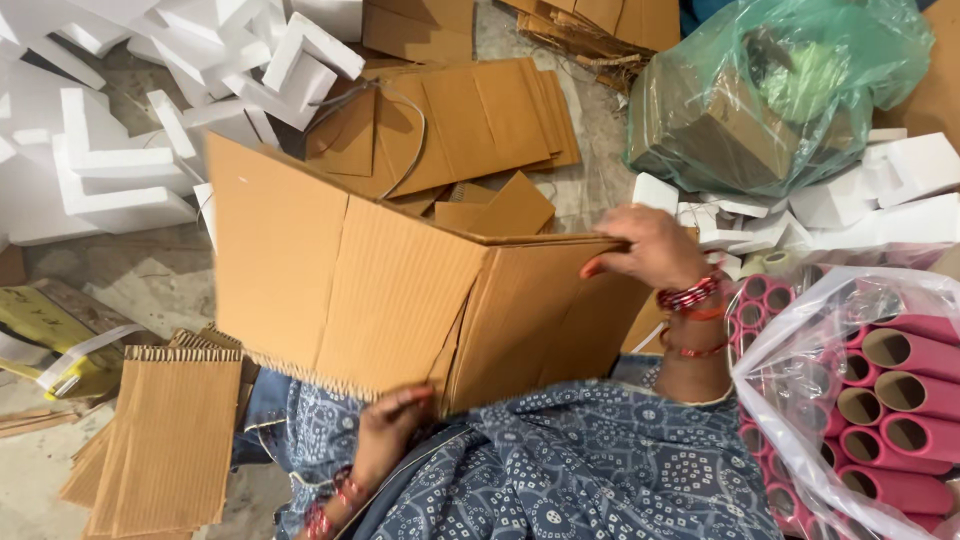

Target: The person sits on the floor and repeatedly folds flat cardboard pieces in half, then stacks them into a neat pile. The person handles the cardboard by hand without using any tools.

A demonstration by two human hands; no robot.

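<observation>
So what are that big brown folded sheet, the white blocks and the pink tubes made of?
Brown sheet: corrugated cardboard, matte; fluted ridges show along its lower edge. White blocks: probably foam, chalky and chunky. Pink tubes: likely paper-wound cardboard, with brown inner walls.

Both hands, left and right, grip a folded corrugated cardboard sheet over the lap.

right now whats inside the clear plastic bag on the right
The clear plastic bag holds pink cardboard tubes lying stacked, their open brown ends facing left. More of the same tubes stand outside it. How deep the stack runs is hidden by the bag's folds and the frame edge.
</observation>
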